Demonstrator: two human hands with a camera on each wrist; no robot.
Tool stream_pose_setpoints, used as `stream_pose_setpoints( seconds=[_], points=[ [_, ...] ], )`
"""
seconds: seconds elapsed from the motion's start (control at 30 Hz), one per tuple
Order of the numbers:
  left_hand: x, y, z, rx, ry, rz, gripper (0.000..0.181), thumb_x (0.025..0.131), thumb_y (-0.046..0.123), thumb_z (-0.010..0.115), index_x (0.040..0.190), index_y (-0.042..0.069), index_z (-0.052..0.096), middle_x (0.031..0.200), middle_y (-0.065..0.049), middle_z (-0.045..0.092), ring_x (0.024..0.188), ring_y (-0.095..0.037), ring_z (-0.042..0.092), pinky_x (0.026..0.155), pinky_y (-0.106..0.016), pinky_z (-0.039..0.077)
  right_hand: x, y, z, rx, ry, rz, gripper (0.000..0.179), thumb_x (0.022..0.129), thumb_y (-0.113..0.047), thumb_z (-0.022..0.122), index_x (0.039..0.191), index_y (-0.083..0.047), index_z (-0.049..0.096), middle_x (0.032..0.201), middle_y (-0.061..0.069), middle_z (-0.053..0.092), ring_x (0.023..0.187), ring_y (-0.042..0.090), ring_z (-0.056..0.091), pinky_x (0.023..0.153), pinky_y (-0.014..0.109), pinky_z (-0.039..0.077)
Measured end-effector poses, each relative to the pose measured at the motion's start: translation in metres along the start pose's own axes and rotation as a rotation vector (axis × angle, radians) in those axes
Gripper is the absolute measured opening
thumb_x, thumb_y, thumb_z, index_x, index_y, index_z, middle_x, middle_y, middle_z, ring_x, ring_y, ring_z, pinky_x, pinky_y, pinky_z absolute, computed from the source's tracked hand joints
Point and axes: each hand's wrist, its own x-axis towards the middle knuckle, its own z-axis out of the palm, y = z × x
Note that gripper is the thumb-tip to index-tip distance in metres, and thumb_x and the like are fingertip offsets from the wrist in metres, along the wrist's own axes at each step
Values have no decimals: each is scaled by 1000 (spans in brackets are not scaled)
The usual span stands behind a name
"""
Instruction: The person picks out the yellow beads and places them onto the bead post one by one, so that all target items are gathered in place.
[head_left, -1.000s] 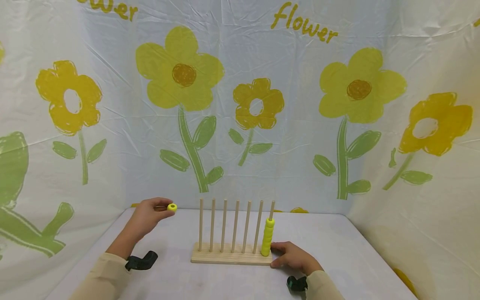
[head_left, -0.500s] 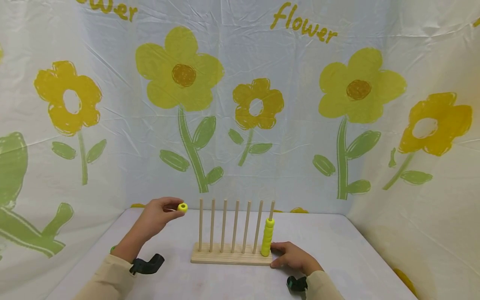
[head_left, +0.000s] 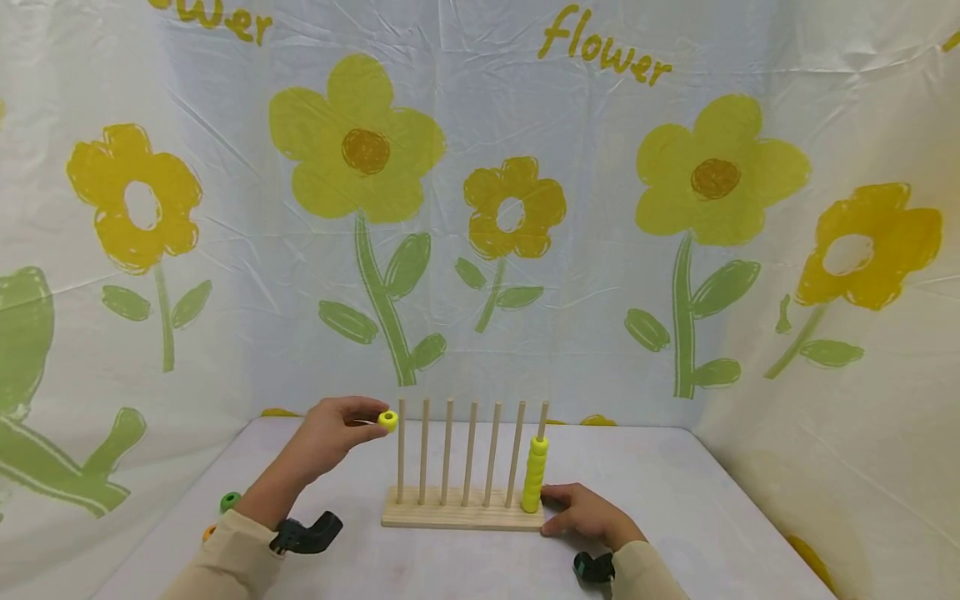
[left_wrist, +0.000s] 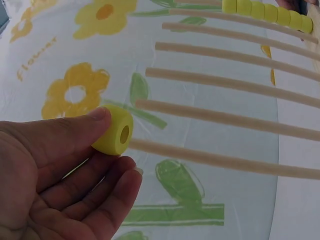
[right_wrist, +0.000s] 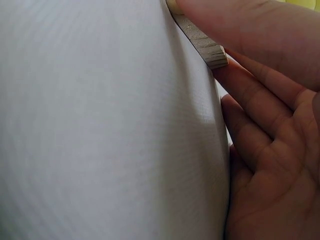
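Note:
My left hand pinches a yellow bead between thumb and fingers, level with the upper end of the leftmost wooden peg. In the left wrist view the hole of this yellow bead faces right, and the bead appears close to that peg's tip; whether they touch I cannot tell. The pegs stand upright on a wooden base. Several yellow beads are stacked on the rightmost peg. My right hand grips the base's right end, thumb in front and fingers behind, also seen as a wooden corner in the right wrist view.
A green bead and an orange bead lie on the white table, partly hidden by the left forearm. Behind the table hangs a flower-printed cloth. Dark wrist cameras sit on both wrists.
My left hand has moved right with the yellow bead, from well left of the rack to beside the leftmost peg. The green and orange beads have come into sight. My right hand stays put.

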Motion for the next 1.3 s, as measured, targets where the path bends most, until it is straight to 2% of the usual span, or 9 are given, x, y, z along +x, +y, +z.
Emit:
stream_pose_setpoints(
  seconds=[0.3, 0.6, 1.07, 1.3],
  points=[
    [3, 11, 8, -64, -44, 27, 40, 89, 22, 70, 126, 6, 63, 127, -13, 64, 114, -27, 63, 92, -39, 54, 0, 0, 0, -16, 7, 2, 69, 69, -24, 85, 132, -9, 61, 144, 19, 49, 138, 45, 36, 109, 69, 22],
    [10, 23, 19, -108, -59, 69, 39, 90, 15, 69, 126, 3, 62, 125, -14, 64, 115, -29, 62, 94, -40, 54, 0, 1, 1, -14, 8, 11, 70, 69, -24, 86, 132, -8, 61, 143, 19, 50, 137, 45, 37, 109, 69, 23],
    [24, 40, 46, -130, -82, 83, 37, 89, 12, 69, 125, 5, 64, 122, -10, 66, 112, -26, 64, 92, -38, 55, 0, 0, 2, -14, 4, 20, 68, 69, -23, 85, 131, -9, 62, 142, 18, 52, 136, 44, 39, 108, 69, 24],
    [31, 48, 62, -160, -69, 82, 36, 90, 10, 68, 125, 7, 64, 120, -7, 67, 109, -23, 64, 93, -39, 55, -2, -4, 0, -15, 3, 0, 68, 69, -23, 85, 131, -7, 61, 142, 19, 52, 136, 45, 38, 108, 70, 23]
  ],
)
